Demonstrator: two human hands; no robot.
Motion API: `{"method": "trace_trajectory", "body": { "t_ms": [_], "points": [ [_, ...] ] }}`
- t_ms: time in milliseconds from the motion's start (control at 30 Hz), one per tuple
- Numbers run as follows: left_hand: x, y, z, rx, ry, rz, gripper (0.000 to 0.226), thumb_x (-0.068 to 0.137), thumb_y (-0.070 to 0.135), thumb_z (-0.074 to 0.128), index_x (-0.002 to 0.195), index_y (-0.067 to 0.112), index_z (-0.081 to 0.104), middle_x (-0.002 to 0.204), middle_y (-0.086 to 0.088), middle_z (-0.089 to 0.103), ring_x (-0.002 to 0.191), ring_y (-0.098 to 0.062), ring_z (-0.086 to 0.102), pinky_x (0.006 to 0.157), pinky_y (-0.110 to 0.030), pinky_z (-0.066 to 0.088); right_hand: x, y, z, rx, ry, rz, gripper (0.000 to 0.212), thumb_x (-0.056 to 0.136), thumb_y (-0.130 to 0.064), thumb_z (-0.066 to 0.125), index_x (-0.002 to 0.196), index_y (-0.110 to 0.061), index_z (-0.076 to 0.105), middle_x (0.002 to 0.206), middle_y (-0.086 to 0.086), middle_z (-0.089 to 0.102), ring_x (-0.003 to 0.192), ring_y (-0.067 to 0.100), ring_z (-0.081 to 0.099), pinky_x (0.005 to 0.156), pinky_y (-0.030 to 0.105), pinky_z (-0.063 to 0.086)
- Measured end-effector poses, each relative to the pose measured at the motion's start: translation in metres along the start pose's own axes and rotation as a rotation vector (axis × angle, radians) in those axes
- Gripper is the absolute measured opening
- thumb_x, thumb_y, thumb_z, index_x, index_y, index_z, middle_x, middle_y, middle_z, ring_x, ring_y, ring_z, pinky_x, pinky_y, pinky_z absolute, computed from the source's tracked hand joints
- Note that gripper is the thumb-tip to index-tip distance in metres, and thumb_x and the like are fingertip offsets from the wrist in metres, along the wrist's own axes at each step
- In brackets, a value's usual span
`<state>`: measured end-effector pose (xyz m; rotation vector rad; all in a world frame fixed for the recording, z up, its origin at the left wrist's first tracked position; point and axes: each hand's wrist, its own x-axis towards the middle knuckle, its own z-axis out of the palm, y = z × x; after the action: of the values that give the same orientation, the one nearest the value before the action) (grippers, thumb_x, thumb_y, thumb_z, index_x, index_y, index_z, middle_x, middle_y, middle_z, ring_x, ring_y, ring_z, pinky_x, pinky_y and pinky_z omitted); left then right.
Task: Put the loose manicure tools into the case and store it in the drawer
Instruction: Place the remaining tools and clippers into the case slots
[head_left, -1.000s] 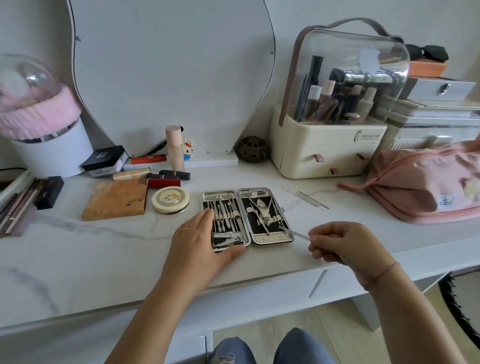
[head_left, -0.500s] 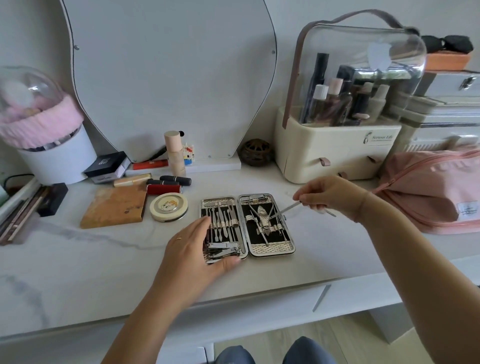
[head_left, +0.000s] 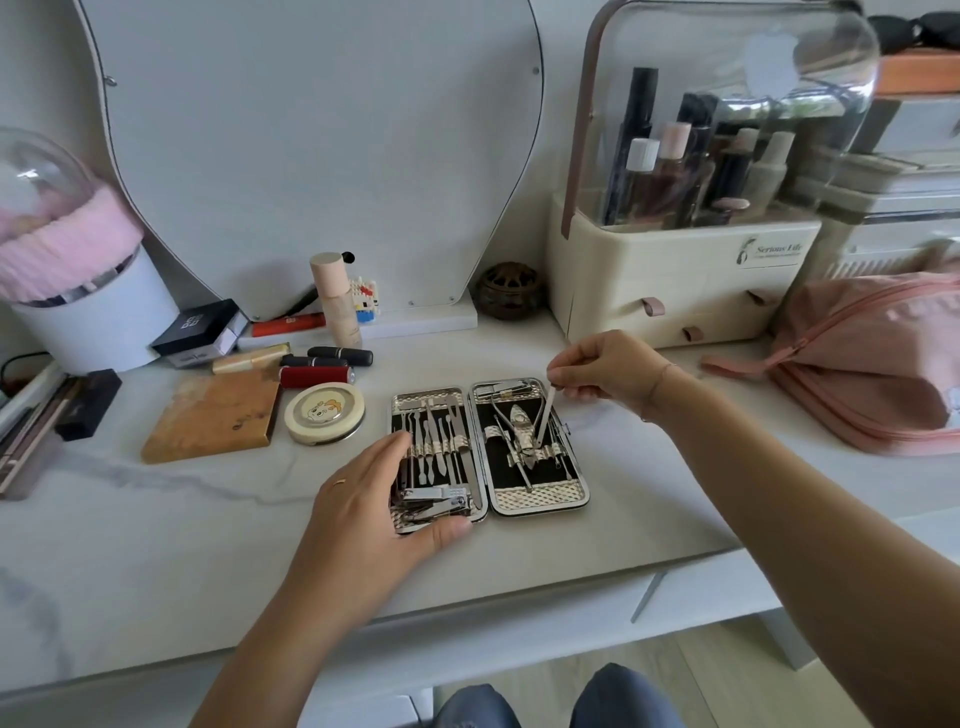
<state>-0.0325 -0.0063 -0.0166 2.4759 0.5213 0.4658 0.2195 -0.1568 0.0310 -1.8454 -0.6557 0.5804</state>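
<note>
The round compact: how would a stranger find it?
Start at the open manicure case mid-table. Just left of it, beside a flat brown palette, lies the round compact. It alone is a cream disc with a cartoon on its lid.

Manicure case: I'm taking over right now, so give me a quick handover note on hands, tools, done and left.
Left hand rests flat on the open case's left half, steadying it.
Right hand pinches a thin metal tool, tip lowered into the right half.
Done: most tools sit in their loops.
Left: seat this tool, close the case, put it in the drawer under the tabletop, which looks shut.
</note>
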Motion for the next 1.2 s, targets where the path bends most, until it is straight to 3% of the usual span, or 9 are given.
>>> {"method": "trace_trajectory", "body": {
  "t_ms": [200,367,633,833,1067,1200],
  "points": [
    [-0.001,0.002,-0.001,-0.014,-0.003,-0.009,0.11,0.052,0.086,0.044,0.144,0.029,0.027,0.149,0.014,0.029,0.136,-0.01,0.026,0.112,-0.031,0.023,0.008,-0.005,0.003,-0.118,-0.07,-0.123,0.009,0.078,-0.001,0.07,0.076,-0.009,0.067,0.067,0.005,0.065,0.05,0.001,0.057,0.054,0.013,0.048],
    [-0.002,0.005,-0.003,-0.014,-0.009,-0.014,0.105,0.057,0.085,0.047,0.144,0.031,0.025,0.148,0.015,0.029,0.135,-0.009,0.024,0.11,-0.029,0.022,0.01,-0.006,0.007,-0.112,-0.084,-0.18,0.011,0.078,-0.001,0.07,0.075,-0.011,0.067,0.063,0.002,0.064,0.051,0.002,0.058,0.057,0.014,0.05],
    [0.0,0.0,0.0,-0.009,-0.007,-0.01,0.109,0.052,0.088,0.045,0.144,0.031,0.027,0.148,0.016,0.03,0.136,-0.01,0.026,0.112,-0.033,0.025,0.018,0.005,0.012,-0.114,-0.102,-0.168,0.01,0.078,-0.001,0.07,0.078,-0.01,0.066,0.066,0.008,0.064,0.054,0.006,0.058,0.06,0.018,0.05],
    [-0.001,0.002,-0.001,0.0,-0.013,-0.014,0.11,0.052,0.087,0.044,0.144,0.031,0.025,0.149,0.016,0.028,0.136,-0.009,0.024,0.111,-0.029,0.022,0.02,-0.001,0.011,-0.127,-0.212,-0.203,0.015,0.079,0.005,0.067,0.083,-0.009,0.065,0.071,0.006,0.064,0.053,0.005,0.058,0.06,0.015,0.051],
    [-0.002,0.002,-0.001,-0.003,-0.009,-0.013,0.11,0.051,0.087,0.043,0.144,0.031,0.025,0.148,0.016,0.028,0.136,-0.008,0.024,0.109,-0.026,0.02,0.021,0.002,0.01,-0.138,-0.185,-0.177,0.018,0.079,0.002,0.068,0.095,-0.006,0.063,0.07,0.012,0.063,0.052,0.005,0.058,0.057,0.014,0.049],
    [-0.001,0.0,0.0,-0.01,-0.005,-0.013,0.11,0.052,0.087,0.045,0.144,0.031,0.026,0.148,0.016,0.029,0.136,-0.009,0.026,0.112,-0.031,0.024,0.021,0.006,0.005,-0.078,-0.152,-0.151,0.014,0.081,0.002,0.065,0.088,-0.01,0.062,0.068,0.009,0.06,0.051,0.004,0.057,0.054,0.013,0.047]
  ]
}}
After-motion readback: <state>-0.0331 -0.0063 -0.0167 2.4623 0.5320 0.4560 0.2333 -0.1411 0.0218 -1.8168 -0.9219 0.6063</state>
